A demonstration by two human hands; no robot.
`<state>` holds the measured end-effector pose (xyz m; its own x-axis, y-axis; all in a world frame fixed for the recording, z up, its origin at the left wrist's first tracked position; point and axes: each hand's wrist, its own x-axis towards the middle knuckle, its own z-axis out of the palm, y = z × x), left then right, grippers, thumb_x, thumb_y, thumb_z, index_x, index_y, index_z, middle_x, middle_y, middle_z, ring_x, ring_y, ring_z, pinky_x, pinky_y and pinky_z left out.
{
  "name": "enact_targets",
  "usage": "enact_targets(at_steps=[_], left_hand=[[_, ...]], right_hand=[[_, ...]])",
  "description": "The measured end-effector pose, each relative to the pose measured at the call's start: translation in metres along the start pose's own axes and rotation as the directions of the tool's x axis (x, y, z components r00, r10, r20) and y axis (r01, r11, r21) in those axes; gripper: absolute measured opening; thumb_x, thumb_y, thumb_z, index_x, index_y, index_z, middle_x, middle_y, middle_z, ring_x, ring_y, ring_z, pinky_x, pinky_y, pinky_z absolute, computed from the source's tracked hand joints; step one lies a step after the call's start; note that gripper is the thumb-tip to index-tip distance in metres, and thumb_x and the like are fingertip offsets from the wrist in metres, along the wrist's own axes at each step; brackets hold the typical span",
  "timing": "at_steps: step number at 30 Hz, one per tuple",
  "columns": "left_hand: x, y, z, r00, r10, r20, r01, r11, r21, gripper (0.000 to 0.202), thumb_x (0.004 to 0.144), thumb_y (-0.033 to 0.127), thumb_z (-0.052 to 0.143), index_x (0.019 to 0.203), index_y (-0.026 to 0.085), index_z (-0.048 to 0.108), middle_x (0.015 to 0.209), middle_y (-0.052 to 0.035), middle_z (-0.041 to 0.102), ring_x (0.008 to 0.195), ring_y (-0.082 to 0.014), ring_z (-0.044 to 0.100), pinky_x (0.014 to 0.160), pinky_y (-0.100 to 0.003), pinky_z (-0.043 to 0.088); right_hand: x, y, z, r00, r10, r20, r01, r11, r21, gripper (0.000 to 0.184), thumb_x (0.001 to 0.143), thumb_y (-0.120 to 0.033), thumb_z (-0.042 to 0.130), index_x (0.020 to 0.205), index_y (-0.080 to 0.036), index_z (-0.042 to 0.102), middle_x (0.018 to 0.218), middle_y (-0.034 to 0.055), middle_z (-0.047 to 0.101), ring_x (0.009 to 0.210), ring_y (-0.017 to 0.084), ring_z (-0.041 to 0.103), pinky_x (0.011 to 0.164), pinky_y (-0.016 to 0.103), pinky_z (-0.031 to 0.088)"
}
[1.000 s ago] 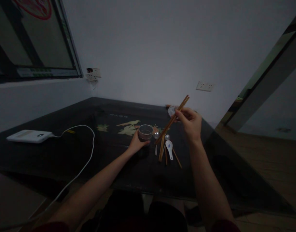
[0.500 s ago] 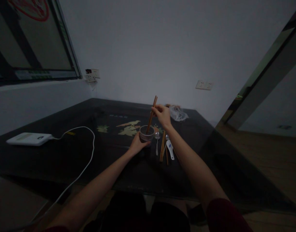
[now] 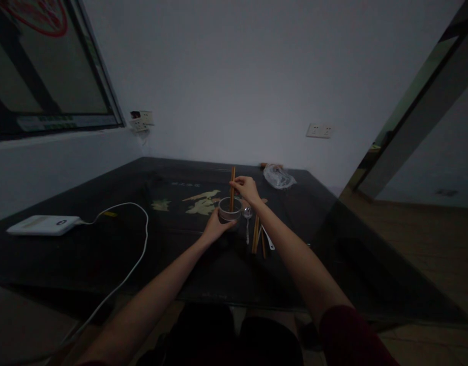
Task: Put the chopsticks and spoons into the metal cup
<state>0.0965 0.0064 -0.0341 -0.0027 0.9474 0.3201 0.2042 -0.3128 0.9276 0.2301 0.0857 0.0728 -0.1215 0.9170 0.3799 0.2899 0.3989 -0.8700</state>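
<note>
My left hand (image 3: 215,227) is wrapped round a round cup-like container (image 3: 230,215) on the dark table. Pinched in my right hand (image 3: 246,188) is a pair of wooden chopsticks (image 3: 232,184), nearly upright, their lower ends inside the container. Just right of it lies a metal spoon (image 3: 247,223). Beside that are several more chopsticks (image 3: 256,239) and a white spoon (image 3: 269,239), partly hidden behind my right forearm.
A crumpled clear plastic bag (image 3: 279,176) lies at the table's (image 3: 173,264) back edge by the wall. On the left, a white power bank (image 3: 44,225) trails a white cable (image 3: 146,234) over the front edge.
My right hand has moved lower and to the left, taking the chopsticks deeper into the container and more upright. My right forearm now covers more of the white spoon. The view shifted slightly.
</note>
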Motion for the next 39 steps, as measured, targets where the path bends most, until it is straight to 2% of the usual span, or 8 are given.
enact_targets(at_steps=[5, 10, 19, 25, 30, 39], left_hand=[[0.0, -0.002, -0.001, 0.999, 0.038, 0.016, -0.038, 0.999, -0.01, 0.066, 0.062, 0.03, 0.077, 0.118, 0.016, 0.047, 0.121, -0.0131, 0.059, 0.112, -0.0239, 0.056, 0.097, -0.04, 0.043], [0.0, 0.001, -0.001, 0.999, 0.027, 0.035, -0.027, 1.0, -0.013, 0.065, 0.062, 0.029, 0.077, 0.117, 0.017, 0.046, 0.122, -0.0125, 0.058, 0.112, -0.0232, 0.056, 0.098, -0.04, 0.042], [-0.004, 0.013, -0.002, 1.0, -0.022, 0.016, 0.023, 0.999, -0.033, 0.066, 0.059, 0.027, 0.078, 0.116, 0.015, 0.047, 0.121, -0.0139, 0.058, 0.111, -0.0245, 0.056, 0.098, -0.039, 0.041], [-0.004, 0.015, -0.002, 1.0, -0.008, 0.006, 0.008, 1.0, -0.025, 0.064, 0.059, 0.026, 0.078, 0.116, 0.016, 0.05, 0.118, -0.0107, 0.06, 0.11, -0.0243, 0.056, 0.097, -0.039, 0.041], [-0.004, 0.012, -0.003, 1.0, -0.018, 0.011, 0.019, 0.999, -0.047, 0.063, 0.058, 0.025, 0.079, 0.114, 0.015, 0.051, 0.113, -0.0114, 0.062, 0.107, -0.0255, 0.058, 0.095, -0.04, 0.043], [-0.003, 0.011, -0.002, 1.0, 0.01, -0.004, -0.01, 0.999, -0.044, 0.065, 0.058, 0.026, 0.079, 0.116, 0.015, 0.05, 0.117, -0.012, 0.06, 0.109, -0.026, 0.057, 0.096, -0.04, 0.042]], right_hand=[[0.003, 0.002, 0.0, 0.999, 0.035, 0.037, -0.037, 0.996, 0.075, 0.014, 0.072, -0.029, 0.067, 0.071, -0.015, 0.063, 0.062, 0.0012, 0.066, 0.047, 0.012, 0.059, 0.047, 0.023, 0.052], [0.008, 0.002, 0.001, 0.995, 0.069, 0.072, -0.073, 0.995, 0.06, 0.017, 0.071, -0.028, 0.07, 0.067, -0.015, 0.06, 0.057, -0.0006, 0.064, 0.043, 0.009, 0.058, 0.044, 0.02, 0.051], [0.014, -0.001, 0.004, 0.987, 0.128, 0.102, -0.135, 0.988, 0.071, 0.014, 0.075, -0.018, 0.066, 0.063, -0.014, 0.059, 0.051, -0.0021, 0.062, 0.041, 0.009, 0.058, 0.045, 0.019, 0.051], [0.011, -0.004, 0.002, 0.978, 0.151, 0.143, -0.163, 0.984, 0.072, 0.013, 0.077, -0.013, 0.063, 0.065, -0.013, 0.059, 0.049, -0.0032, 0.061, 0.04, 0.008, 0.056, 0.043, 0.016, 0.049], [0.01, -0.002, -0.001, 0.971, 0.165, 0.171, -0.183, 0.979, 0.092, 0.016, 0.076, -0.015, 0.065, 0.062, -0.014, 0.059, 0.047, -0.0034, 0.06, 0.041, 0.008, 0.056, 0.044, 0.017, 0.049], [0.008, 0.001, -0.001, 0.962, 0.18, 0.203, -0.211, 0.967, 0.143, 0.014, 0.071, -0.02, 0.072, 0.064, -0.014, 0.061, 0.054, -0.0016, 0.065, 0.043, 0.009, 0.057, 0.046, 0.018, 0.05]])
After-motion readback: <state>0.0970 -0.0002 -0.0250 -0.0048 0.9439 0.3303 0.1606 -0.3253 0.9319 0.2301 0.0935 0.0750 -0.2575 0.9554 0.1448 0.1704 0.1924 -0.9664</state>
